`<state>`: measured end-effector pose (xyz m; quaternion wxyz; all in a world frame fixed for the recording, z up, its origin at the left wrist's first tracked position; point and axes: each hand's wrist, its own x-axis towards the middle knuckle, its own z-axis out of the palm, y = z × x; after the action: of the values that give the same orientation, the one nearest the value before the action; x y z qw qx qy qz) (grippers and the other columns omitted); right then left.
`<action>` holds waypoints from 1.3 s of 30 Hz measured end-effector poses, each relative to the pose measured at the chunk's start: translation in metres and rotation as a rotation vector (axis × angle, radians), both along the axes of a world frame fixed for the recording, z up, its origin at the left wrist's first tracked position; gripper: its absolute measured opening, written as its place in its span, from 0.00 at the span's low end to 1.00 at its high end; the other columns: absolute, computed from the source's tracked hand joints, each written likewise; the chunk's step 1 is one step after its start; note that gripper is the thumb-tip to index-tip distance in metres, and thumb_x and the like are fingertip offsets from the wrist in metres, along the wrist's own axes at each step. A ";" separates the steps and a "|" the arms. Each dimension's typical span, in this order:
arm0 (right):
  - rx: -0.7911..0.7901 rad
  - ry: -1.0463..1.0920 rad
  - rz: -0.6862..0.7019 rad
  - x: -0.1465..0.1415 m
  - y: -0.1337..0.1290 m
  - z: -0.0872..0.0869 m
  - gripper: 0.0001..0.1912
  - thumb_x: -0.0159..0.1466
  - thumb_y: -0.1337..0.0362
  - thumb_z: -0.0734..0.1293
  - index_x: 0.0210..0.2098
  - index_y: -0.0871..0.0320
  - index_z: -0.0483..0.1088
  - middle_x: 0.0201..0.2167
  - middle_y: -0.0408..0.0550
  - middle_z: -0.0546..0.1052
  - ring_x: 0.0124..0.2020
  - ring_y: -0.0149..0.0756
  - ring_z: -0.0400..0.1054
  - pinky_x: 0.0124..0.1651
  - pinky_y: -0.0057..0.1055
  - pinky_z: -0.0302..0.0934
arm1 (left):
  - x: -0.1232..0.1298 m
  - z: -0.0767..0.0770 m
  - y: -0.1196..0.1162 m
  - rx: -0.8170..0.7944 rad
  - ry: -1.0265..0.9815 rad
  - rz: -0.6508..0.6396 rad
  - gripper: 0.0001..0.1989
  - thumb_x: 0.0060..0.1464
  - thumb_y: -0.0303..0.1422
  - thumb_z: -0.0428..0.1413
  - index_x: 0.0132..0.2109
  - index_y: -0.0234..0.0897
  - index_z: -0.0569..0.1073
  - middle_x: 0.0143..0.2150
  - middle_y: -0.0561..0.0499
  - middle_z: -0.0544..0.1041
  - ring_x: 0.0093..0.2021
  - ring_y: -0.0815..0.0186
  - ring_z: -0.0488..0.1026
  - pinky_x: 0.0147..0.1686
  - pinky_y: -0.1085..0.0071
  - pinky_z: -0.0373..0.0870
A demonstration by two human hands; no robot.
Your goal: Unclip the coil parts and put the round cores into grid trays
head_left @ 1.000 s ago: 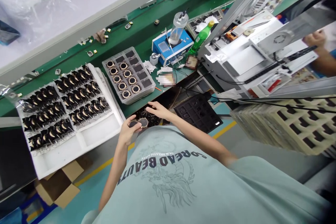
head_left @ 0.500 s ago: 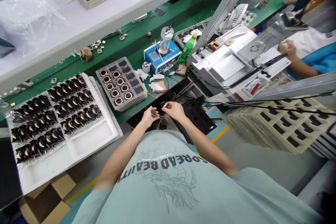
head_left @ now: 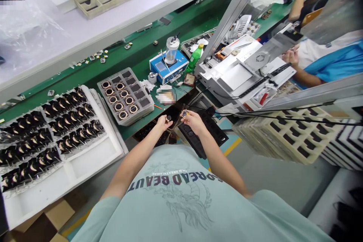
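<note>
Since a moment ago, my right hand (head_left: 195, 121) is drawing a little away from my left hand (head_left: 162, 124), and the round ringed piece (head_left: 185, 114) is now showing its face upward. Beyond them, the green bench (head_left: 138, 62) is stretching across my view. On my left, the white foam tray (head_left: 87, 155) is holding rows of black parts (head_left: 32, 140). Between it and my hands, the clear compartment tray (head_left: 138, 117) is lying forward and to the left, its long axis running from far left to near right; my left hand is sitting nearer to it. Near my right forearm, the black tray (head_left: 200, 149) is resting lower than the bench. My right fingers are pinching the ringed piece by its edge, closed narrow around it. My left fingers are holding a small dark round piece (head_left: 169, 117), and a gap is separating the two pieces.
</note>
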<state>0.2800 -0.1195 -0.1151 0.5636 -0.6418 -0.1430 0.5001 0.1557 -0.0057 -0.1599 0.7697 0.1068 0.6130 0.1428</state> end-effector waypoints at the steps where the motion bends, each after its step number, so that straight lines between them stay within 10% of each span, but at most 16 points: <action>1: 0.004 0.010 0.006 -0.001 0.000 0.000 0.21 0.51 0.54 0.70 0.41 0.58 0.71 0.40 0.52 0.79 0.29 0.30 0.72 0.31 0.26 0.62 | -0.003 0.002 0.000 0.003 -0.009 -0.005 0.12 0.63 0.27 0.52 0.30 0.37 0.62 0.21 0.58 0.60 0.21 0.74 0.60 0.36 0.71 0.74; 9: 0.038 -0.392 0.263 -0.023 0.062 0.004 0.17 0.61 0.51 0.64 0.39 0.58 0.72 0.34 0.49 0.79 0.32 0.36 0.72 0.33 0.29 0.63 | -0.080 0.041 -0.014 0.076 -0.148 0.004 0.12 0.54 0.31 0.63 0.29 0.34 0.67 0.23 0.54 0.67 0.23 0.71 0.70 0.26 0.76 0.69; 23: 0.353 -1.305 0.645 -0.140 0.351 0.006 0.11 0.63 0.69 0.62 0.40 0.61 0.76 0.39 0.55 0.79 0.40 0.42 0.71 0.47 0.36 0.63 | -0.223 0.104 -0.053 0.419 -0.136 0.141 0.24 0.45 0.48 0.66 0.42 0.33 0.75 0.29 0.52 0.72 0.27 0.71 0.71 0.26 0.76 0.66; 39: 0.514 -1.486 0.863 -0.141 0.349 -0.030 0.21 0.71 0.63 0.55 0.49 0.61 0.78 0.49 0.60 0.79 0.51 0.47 0.70 0.56 0.41 0.64 | -0.255 0.118 -0.024 0.418 -0.173 0.267 0.12 0.52 0.37 0.62 0.41 0.35 0.76 0.37 0.46 0.78 0.37 0.61 0.78 0.39 0.67 0.74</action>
<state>0.1394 0.2297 -0.1451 0.2148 -0.5444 -0.8072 0.0767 -0.0993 -0.0292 -0.0418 0.7547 0.1692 0.5109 0.3752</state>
